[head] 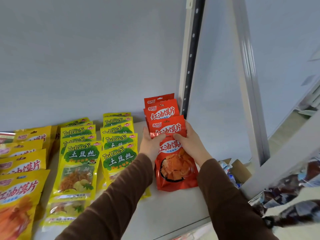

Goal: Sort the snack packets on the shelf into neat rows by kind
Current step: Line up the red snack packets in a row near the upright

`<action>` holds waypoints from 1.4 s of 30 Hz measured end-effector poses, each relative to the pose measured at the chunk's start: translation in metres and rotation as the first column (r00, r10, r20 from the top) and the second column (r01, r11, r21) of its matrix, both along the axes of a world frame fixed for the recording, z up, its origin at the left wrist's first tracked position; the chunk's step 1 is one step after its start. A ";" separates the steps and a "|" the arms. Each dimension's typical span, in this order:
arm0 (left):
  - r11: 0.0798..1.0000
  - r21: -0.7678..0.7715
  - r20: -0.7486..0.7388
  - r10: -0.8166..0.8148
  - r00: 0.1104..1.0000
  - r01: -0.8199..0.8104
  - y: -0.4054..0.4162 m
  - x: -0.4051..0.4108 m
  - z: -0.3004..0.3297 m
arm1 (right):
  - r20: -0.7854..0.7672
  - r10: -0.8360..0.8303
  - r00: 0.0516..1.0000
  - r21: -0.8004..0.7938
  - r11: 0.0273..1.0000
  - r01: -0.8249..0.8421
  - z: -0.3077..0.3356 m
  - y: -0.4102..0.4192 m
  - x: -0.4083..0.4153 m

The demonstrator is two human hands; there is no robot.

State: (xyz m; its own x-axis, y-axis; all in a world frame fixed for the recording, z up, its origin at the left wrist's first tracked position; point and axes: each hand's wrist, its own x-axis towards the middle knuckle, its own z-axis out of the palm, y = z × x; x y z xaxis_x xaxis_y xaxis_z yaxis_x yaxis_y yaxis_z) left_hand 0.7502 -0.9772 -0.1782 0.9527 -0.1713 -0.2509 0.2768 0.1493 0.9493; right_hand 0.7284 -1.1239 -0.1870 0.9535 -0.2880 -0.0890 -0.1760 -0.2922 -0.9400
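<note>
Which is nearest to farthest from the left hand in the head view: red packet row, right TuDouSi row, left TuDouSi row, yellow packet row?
1. Red packet row: held by the left hand.
2. Right TuDouSi row: just left.
3. Left TuDouSi row: further left.
4. Yellow packet row: far left.

A single head-worn wide-angle camera is looking forward and down, close over the white shelf (173, 210), and facing the grey back wall (90, 54); no second view is sharing the scene.
</note>
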 end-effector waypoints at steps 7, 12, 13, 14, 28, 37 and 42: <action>1.000 -0.004 0.018 0.015 1.000 -0.015 0.000 -0.002 -0.001 | -0.002 0.036 0.999 -0.021 0.999 -0.036 0.005 -0.006 -0.001; 1.000 0.002 0.024 0.015 1.000 -0.015 0.001 0.008 0.010 | -0.030 0.068 0.997 0.015 0.998 -0.068 0.011 -0.002 0.000; 1.000 0.003 0.034 0.013 0.999 -0.014 0.000 0.008 0.012 | -0.032 0.073 0.997 0.019 0.997 -0.072 0.011 -0.001 0.001; 1.000 0.008 0.040 0.012 0.999 -0.013 0.000 0.008 0.013 | -0.034 0.075 0.997 0.022 0.997 -0.074 0.013 0.000 0.001; 0.997 -0.072 -0.011 -0.004 1.000 0.004 -0.003 -0.026 0.003 | 0.068 0.069 0.995 -0.104 0.993 -0.062 0.008 -0.003 -0.017; 0.991 0.109 0.103 -0.087 0.991 0.076 0.002 -0.039 -0.005 | -0.008 0.061 0.998 -0.102 0.993 -0.061 0.007 -0.004 -0.027; 0.985 0.124 0.092 -0.135 0.987 0.123 0.004 -0.047 -0.006 | 0.000 0.024 1.000 -0.129 0.991 -0.024 0.000 -0.005 -0.040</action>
State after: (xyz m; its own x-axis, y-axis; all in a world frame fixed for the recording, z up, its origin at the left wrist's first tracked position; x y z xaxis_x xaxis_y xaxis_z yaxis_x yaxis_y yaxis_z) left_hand 0.7030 -0.9735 -0.1846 0.9459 -0.2689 -0.1815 0.1895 0.0039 0.9819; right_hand 0.6888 -1.1288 -0.1872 0.9604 -0.2741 -0.0507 -0.1658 -0.4155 -0.8944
